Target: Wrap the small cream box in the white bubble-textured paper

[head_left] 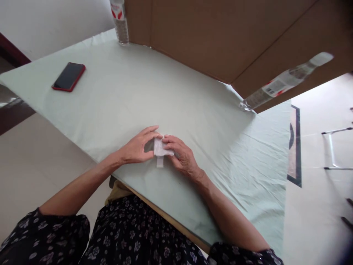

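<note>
A small white piece of folded paper or cloth [160, 151] lies on the pale green tablecloth [124, 99], with a narrow strip hanging from its near edge. My left hand [138, 147] curls round its left side, fingertips pinching the top edge. From the right, my right hand [180, 154] presses fingers down on it and grips it. Both hands meet over the piece near the table's front edge.
A red-cased phone [68, 76] lies at the far left of the table. One clear plastic bottle [119, 22] stands at the back, another bottle [284, 82] at the right. A large cardboard sheet [220, 33] rises behind the table. Tiled floor lies to both sides.
</note>
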Demonstrator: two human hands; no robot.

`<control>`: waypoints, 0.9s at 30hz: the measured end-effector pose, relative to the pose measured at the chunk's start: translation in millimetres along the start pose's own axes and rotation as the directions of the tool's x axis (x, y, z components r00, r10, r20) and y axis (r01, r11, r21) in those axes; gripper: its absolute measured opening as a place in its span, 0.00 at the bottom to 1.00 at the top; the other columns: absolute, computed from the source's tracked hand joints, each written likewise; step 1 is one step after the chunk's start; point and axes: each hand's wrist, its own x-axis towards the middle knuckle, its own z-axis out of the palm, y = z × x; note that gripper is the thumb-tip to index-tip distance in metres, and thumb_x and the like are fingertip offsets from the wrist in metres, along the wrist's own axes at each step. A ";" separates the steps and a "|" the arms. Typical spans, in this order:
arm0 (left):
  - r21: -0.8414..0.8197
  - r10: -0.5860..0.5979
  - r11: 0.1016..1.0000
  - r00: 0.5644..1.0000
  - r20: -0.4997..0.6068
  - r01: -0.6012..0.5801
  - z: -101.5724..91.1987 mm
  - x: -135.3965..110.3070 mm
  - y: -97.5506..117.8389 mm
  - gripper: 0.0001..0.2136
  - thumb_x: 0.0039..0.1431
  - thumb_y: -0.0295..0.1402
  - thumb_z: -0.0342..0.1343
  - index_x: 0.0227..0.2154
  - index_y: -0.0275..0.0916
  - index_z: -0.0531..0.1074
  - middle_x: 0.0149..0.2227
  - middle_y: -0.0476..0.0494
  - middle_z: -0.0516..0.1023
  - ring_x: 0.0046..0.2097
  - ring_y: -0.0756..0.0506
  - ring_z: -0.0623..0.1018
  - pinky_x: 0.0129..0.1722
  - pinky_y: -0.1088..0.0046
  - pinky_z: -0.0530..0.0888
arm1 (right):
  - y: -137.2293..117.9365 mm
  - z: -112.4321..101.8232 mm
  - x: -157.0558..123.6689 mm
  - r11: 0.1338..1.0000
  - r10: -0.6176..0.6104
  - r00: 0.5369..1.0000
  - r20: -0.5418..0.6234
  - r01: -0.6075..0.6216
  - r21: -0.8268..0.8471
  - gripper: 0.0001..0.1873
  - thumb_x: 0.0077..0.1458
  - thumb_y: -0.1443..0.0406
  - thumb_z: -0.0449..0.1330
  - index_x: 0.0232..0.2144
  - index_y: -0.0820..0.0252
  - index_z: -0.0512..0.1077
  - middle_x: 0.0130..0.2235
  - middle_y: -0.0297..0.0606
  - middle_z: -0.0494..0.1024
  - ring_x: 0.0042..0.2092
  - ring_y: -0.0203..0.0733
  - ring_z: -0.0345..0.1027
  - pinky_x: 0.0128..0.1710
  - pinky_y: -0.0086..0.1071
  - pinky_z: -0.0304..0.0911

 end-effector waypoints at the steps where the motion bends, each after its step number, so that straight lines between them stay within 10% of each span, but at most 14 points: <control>1: 0.035 0.022 0.999 1.000 0.013 -0.022 -0.5 -1.9 -0.6 0.24 0.56 0.27 0.58 0.57 0.38 0.68 0.68 0.28 0.62 0.71 0.35 0.62 0.65 0.53 0.69 | 2.4 2.4 -1.9 1.000 -0.022 1.000 0.000 0.022 -0.018 0.08 0.65 0.63 0.56 0.44 0.51 0.73 0.54 0.45 0.81 0.63 0.49 0.70 0.65 0.54 0.64; 8: -0.005 0.001 1.000 0.994 -0.114 -0.001 15.5 15.0 -5.7 0.16 0.56 0.31 0.58 0.48 0.38 0.71 0.54 0.35 0.78 0.54 0.41 0.79 0.53 0.63 0.76 | 6.6 9.4 2.1 0.995 -0.010 0.997 -0.077 0.002 -0.102 0.09 0.63 0.66 0.54 0.39 0.51 0.75 0.53 0.43 0.81 0.60 0.48 0.72 0.61 0.51 0.68; 14: -0.310 -0.419 0.872 0.905 -0.077 0.378 9.5 38.3 12.6 0.10 0.50 0.35 0.60 0.35 0.38 0.73 0.29 0.50 0.76 0.28 0.49 0.75 0.29 0.73 0.71 | 7.4 -9.5 28.5 0.932 0.325 0.944 -0.065 -0.308 0.191 0.09 0.62 0.58 0.58 0.41 0.54 0.73 0.44 0.39 0.82 0.46 0.45 0.77 0.50 0.42 0.70; 19: -0.391 -0.596 0.733 0.803 0.024 0.556 8.2 52.1 14.8 0.08 0.56 0.38 0.56 0.31 0.38 0.70 0.25 0.50 0.73 0.21 0.50 0.71 0.23 0.72 0.68 | 22.0 -1.8 29.9 0.807 0.444 0.896 -0.002 -0.399 0.434 0.40 0.47 0.46 0.71 0.56 0.56 0.65 0.50 0.44 0.78 0.48 0.48 0.75 0.49 0.41 0.70; 24: -0.178 -0.390 0.915 0.906 -0.166 0.361 10.5 49.4 8.1 0.16 0.60 0.47 0.53 0.29 0.37 0.73 0.26 0.49 0.73 0.30 0.48 0.72 0.30 0.72 0.69 | 23.6 4.1 27.6 0.734 0.514 0.857 0.033 -0.460 0.500 0.49 0.46 0.45 0.71 0.64 0.55 0.58 0.57 0.48 0.76 0.56 0.52 0.73 0.56 0.45 0.69; 27: -0.345 -0.335 0.892 0.939 -0.074 0.291 8.6 45.8 4.9 0.19 0.57 0.45 0.56 0.44 0.36 0.76 0.40 0.43 0.81 0.40 0.45 0.78 0.39 0.70 0.74 | 20.4 3.9 28.3 0.675 0.575 0.816 0.068 -0.519 0.525 0.54 0.47 0.45 0.70 0.68 0.56 0.53 0.56 0.49 0.78 0.55 0.53 0.75 0.55 0.47 0.70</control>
